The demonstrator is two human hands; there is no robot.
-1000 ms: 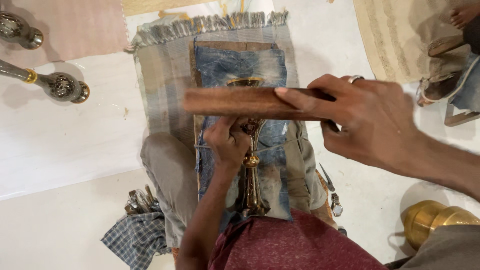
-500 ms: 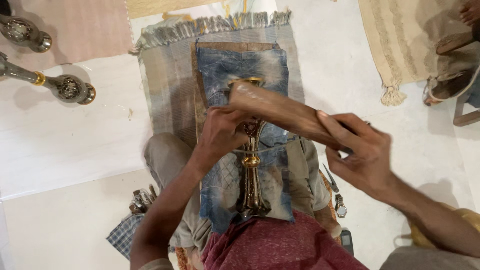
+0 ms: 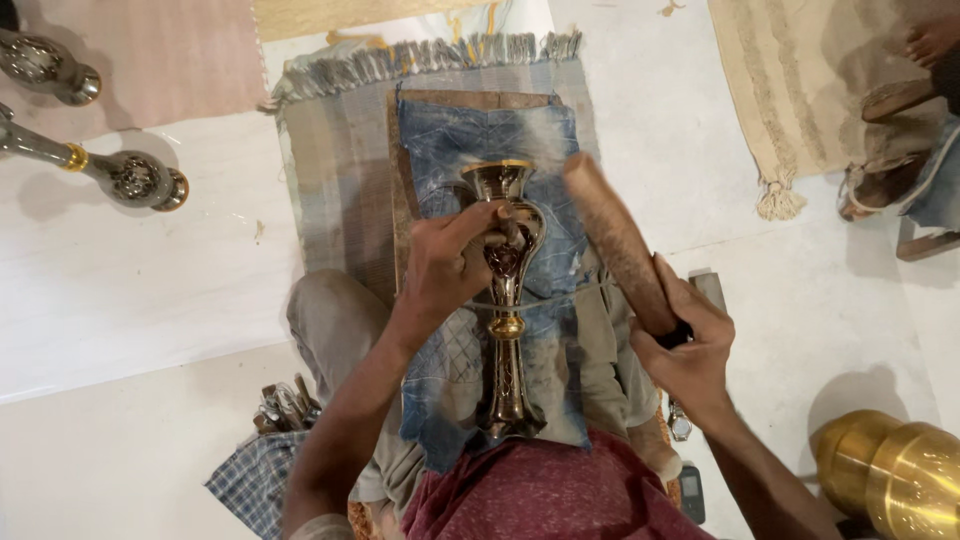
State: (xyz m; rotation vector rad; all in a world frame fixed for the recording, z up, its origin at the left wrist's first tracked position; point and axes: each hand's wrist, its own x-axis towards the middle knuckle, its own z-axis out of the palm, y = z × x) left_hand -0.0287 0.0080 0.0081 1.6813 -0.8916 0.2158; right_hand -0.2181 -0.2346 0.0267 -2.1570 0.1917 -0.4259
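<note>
Swung upright since half a second ago, the wooden mallet (image 3: 615, 240) now stands beside the brass vase (image 3: 505, 290) instead of lying across it. Right hand (image 3: 685, 345) is clenched round its lower end, hiding the handle. Left hand (image 3: 455, 265) grips a small tool against the vase's belly; fingers cover it. The vase lies on denim cloth (image 3: 545, 150) over the lap, its base hidden at the shirt.
</note>
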